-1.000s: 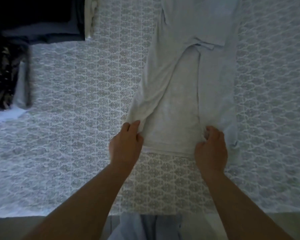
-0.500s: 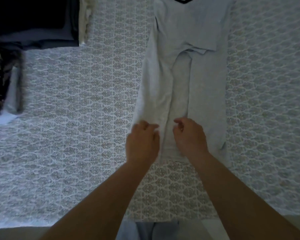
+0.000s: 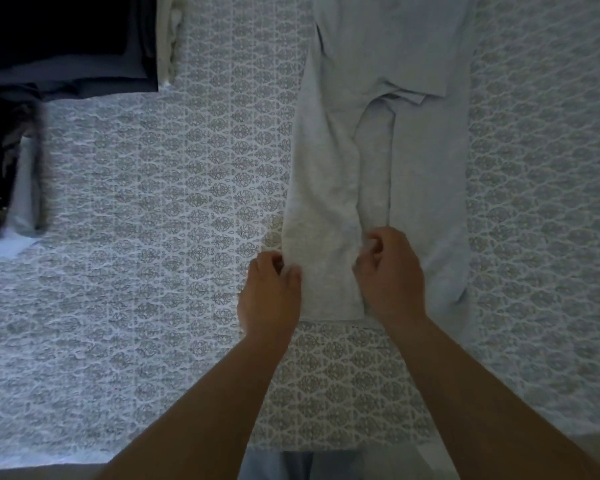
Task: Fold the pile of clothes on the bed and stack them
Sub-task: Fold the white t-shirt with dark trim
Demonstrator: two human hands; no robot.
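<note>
Evidently pinched, left hand (image 3: 271, 292) and right hand (image 3: 388, 275), the near hem of the grey T-shirt (image 3: 378, 161) lying lengthwise on the bed (image 3: 187, 202) toward 1 o'clock, likely to fold it toward 12 o'clock.

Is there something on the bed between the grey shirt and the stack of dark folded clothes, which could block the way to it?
Nothing visible does. Both the left hand and right hand already pinch the grey shirt. Between it and the dark folded stack at the far left lies only bare patterned bedspread.
</note>
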